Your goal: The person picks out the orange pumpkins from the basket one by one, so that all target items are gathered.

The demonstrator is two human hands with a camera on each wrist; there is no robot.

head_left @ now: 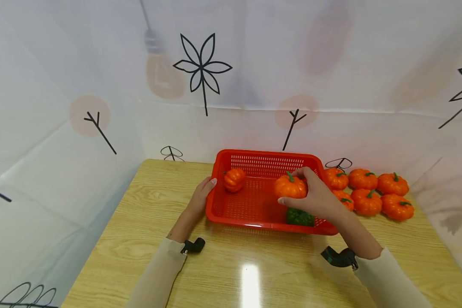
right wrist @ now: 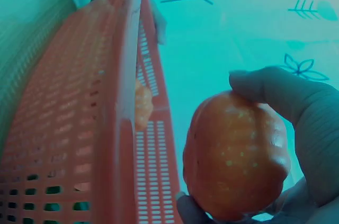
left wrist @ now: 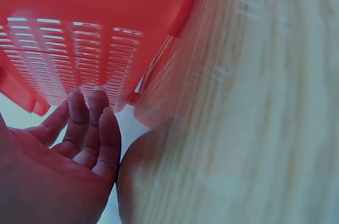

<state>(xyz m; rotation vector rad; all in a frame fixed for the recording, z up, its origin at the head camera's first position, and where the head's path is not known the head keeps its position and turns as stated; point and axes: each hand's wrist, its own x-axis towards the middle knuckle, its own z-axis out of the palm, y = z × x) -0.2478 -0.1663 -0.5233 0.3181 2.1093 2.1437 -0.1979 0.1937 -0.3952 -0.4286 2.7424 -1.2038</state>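
A red plastic basket [head_left: 250,224] with slotted walls stands on the table. My left hand [head_left: 201,199] holds its left side, thumb at the rim and the other fingers [left wrist: 108,128] against the outer wall. Over the basket's right half, my right hand [head_left: 313,194] grips a small orange pumpkin [right wrist: 235,155] between thumb and fingers, its green stem upward. Another orange pumpkin [head_left: 234,179] lies inside at the left. Below the right hand, a dark green, bumpy vegetable [head_left: 300,217] sits in the near right corner, partly hidden; its kind I cannot tell.
Several orange pumpkins [head_left: 365,202] stand in two rows on the table right of the basket, close to its wall and partly behind my right forearm. A printed white cloth [head_left: 231,132] hangs behind the wooden table [head_left: 154,188].
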